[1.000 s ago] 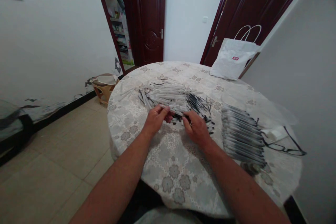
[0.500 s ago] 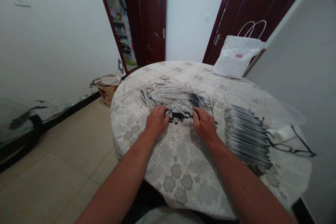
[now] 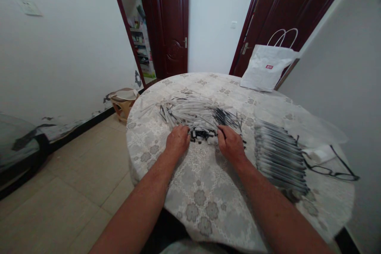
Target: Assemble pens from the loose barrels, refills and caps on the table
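Observation:
My left hand [image 3: 177, 139] is closed at the near edge of a pile of translucent white pen barrels [image 3: 190, 107]. Its fingertips are at the left end of a small heap of black pen caps [image 3: 203, 134], and what they pinch is too small to make out. My right hand [image 3: 231, 142] is on the other side of the caps, thumb and forefinger pressed together. A slim pale barrel seems to run up and left from them, though I cannot tell if it is gripped. Just beyond that hand lies a bunch of thin dark pen refills [image 3: 224, 117].
Right of my right arm, a stack of bundled pens [image 3: 279, 158] lies on the patterned tablecloth [image 3: 205, 190]. Farther right are black-framed glasses [image 3: 330, 172] and a white roll [image 3: 323, 154]. A white paper bag [image 3: 266, 67] stands at the back right. A stool [image 3: 123, 101] is beyond the left edge.
The view has tipped up slightly, so the scene sits lower. Both hands keep nearly the same places by the caps, with only small finger shifts.

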Demonstrator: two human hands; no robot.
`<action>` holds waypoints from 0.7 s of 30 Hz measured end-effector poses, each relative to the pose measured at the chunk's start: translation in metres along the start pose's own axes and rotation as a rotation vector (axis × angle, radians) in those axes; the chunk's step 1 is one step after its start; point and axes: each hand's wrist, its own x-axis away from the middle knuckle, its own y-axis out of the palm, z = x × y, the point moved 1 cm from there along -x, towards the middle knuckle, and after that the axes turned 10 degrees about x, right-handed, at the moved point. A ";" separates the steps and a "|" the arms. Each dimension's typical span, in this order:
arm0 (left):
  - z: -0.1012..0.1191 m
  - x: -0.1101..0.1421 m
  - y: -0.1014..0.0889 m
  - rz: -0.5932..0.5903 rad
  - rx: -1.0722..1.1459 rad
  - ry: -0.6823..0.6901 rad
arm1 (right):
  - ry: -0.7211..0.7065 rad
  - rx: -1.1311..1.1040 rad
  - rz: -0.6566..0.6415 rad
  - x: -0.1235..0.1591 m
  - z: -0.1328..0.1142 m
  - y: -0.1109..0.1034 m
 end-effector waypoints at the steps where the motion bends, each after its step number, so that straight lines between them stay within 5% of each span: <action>1: 0.001 -0.001 -0.001 0.029 0.057 -0.007 | 0.003 0.002 0.003 0.000 0.000 0.000; 7: -0.002 -0.013 -0.011 0.338 0.929 -0.328 | -0.077 -0.081 -0.059 0.005 -0.011 0.000; 11: -0.003 -0.017 -0.013 0.392 1.500 -0.468 | -0.153 -0.134 -0.080 0.008 -0.023 -0.001; 21: 0.006 -0.014 -0.013 0.295 1.644 -0.507 | -0.193 -0.100 -0.072 0.007 -0.027 -0.003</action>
